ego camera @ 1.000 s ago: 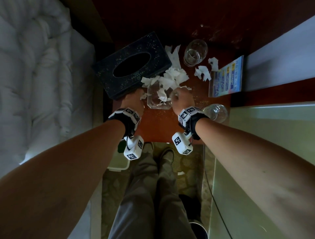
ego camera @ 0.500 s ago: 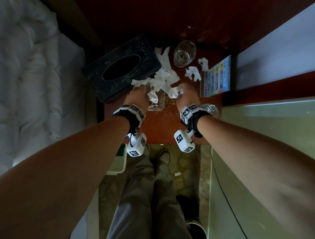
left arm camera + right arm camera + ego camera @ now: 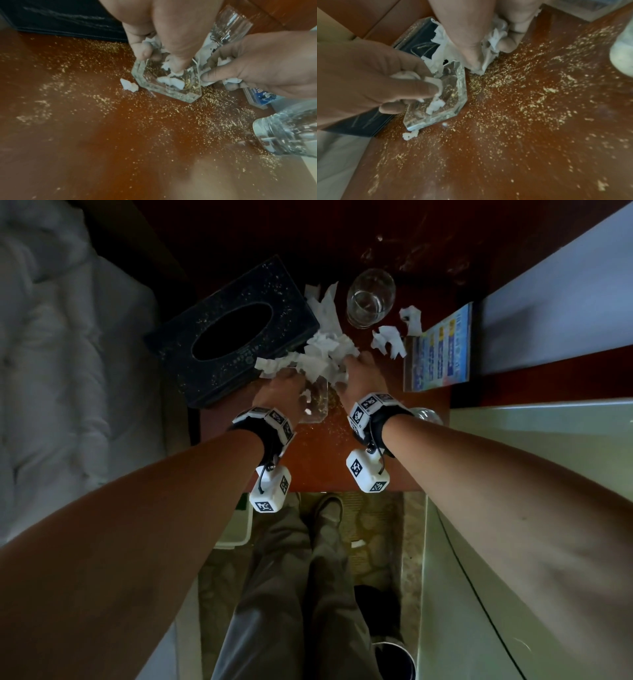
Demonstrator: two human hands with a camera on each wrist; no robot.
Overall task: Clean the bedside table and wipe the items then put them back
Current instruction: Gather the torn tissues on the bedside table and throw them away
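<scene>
Both hands grab torn paper at the glass dish

The left hand (image 3: 164, 33) pinches bits of torn paper (image 3: 325, 354) inside the glass dish (image 3: 164, 83) on the bedside table (image 3: 505, 148), by the black tissue box (image 3: 233, 337). The right hand (image 3: 257, 65) squeezes a wad at the dish's side. The dish is heavy and slippery, so a hard tug could slide it and spread the yellow crumbs (image 3: 513, 101). An elbow could bump the bottle (image 3: 288, 132) or drinking glass (image 3: 370, 297).

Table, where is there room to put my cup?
Room: the table's near strip, between the glass ashtray and the front edge, though crumb-dusted. Crowded: farther back, among tissue box, torn tissue, drinking glass and card.
</scene>
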